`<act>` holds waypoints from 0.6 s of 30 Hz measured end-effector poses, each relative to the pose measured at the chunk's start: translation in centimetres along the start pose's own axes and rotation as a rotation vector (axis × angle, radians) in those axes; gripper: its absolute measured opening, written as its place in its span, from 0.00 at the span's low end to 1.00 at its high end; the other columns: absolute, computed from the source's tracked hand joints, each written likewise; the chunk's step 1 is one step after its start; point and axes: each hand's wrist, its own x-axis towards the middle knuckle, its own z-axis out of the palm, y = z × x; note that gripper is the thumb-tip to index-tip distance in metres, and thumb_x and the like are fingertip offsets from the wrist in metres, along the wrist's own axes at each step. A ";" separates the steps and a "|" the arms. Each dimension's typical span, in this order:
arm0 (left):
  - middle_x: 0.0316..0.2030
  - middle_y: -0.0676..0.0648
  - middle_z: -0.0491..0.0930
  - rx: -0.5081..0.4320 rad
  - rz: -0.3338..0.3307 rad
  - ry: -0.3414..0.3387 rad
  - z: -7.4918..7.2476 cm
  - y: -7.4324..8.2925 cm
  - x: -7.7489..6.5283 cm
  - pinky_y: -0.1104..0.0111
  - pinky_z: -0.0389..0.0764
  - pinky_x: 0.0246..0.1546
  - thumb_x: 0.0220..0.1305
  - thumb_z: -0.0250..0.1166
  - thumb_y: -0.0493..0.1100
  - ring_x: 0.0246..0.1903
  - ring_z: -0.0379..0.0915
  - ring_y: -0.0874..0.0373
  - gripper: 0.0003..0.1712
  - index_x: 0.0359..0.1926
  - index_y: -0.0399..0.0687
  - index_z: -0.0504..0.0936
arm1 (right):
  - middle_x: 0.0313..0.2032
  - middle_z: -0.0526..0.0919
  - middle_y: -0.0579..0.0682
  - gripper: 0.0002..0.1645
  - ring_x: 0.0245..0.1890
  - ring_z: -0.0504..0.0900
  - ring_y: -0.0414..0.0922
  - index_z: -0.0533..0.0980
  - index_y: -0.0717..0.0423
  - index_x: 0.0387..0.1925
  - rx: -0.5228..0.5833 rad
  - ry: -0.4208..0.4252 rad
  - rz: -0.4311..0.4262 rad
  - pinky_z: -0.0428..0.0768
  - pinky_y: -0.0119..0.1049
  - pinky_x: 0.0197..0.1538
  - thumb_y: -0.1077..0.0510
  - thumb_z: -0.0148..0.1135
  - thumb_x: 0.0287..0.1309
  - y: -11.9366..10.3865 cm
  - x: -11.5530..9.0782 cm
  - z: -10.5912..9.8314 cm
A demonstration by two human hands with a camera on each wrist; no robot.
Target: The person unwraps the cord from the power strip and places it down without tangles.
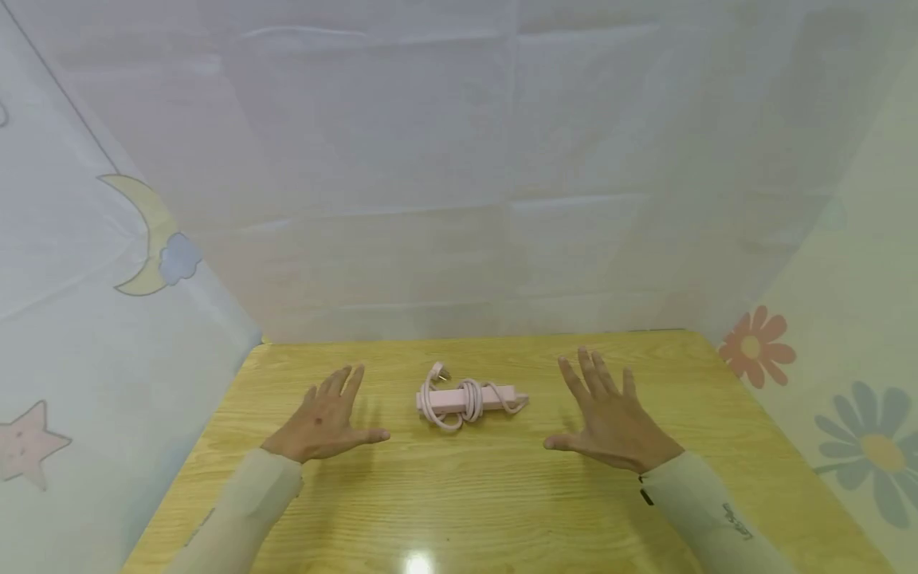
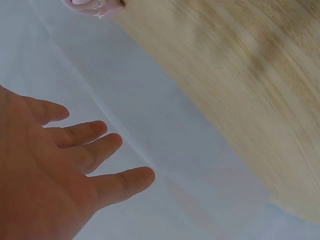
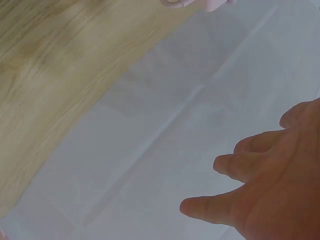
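A pink power strip [image 1: 439,401] lies on the wooden table, its cord [image 1: 471,400] wound round its middle and the plug [image 1: 438,371] sticking up at the back left. To its left my left hand [image 1: 323,418] is held over the table with fingers spread, holding nothing. My right hand [image 1: 610,418] mirrors it on the other side, fingers spread wide and also holding nothing. Both hands are apart from the strip. In the left wrist view, part of the pink cord [image 2: 90,5] shows at the top edge. A pink end of the strip [image 3: 212,4] peeks into the right wrist view.
The wooden table [image 1: 459,494] ends at a pale hanging sheet [image 1: 459,239] behind it. A sheet with a moon [image 1: 143,231] borders the left side. On the right, another sheet carries flowers [image 1: 756,347]. Light glares off the table's near part.
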 end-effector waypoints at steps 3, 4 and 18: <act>0.72 0.26 0.53 -0.013 -0.003 -0.011 0.2 -0.1 0.2 0.29 0.56 0.61 0.57 0.61 0.77 0.69 0.53 0.28 0.66 0.77 0.33 0.48 | 0.75 0.39 0.71 0.69 0.73 0.43 0.72 0.42 0.57 0.79 -0.003 0.002 -0.004 0.43 0.81 0.61 0.25 0.63 0.53 0.1 0.1 0.3; 0.72 0.26 0.53 -0.018 -0.007 -0.016 0.3 -0.1 0.3 0.29 0.55 0.61 0.57 0.61 0.77 0.69 0.53 0.28 0.66 0.77 0.33 0.48 | 0.75 0.39 0.71 0.69 0.73 0.43 0.72 0.42 0.58 0.79 -0.001 0.002 -0.005 0.43 0.81 0.61 0.24 0.63 0.53 0.1 0.2 0.4; 0.73 0.28 0.53 -0.043 -0.034 -0.047 1.1 -0.1 0.8 0.31 0.55 0.63 0.60 0.58 0.77 0.70 0.52 0.29 0.64 0.77 0.33 0.49 | 0.75 0.41 0.70 0.68 0.74 0.45 0.70 0.41 0.55 0.79 -0.001 0.010 -0.016 0.43 0.80 0.62 0.24 0.61 0.54 -0.2 0.5 1.4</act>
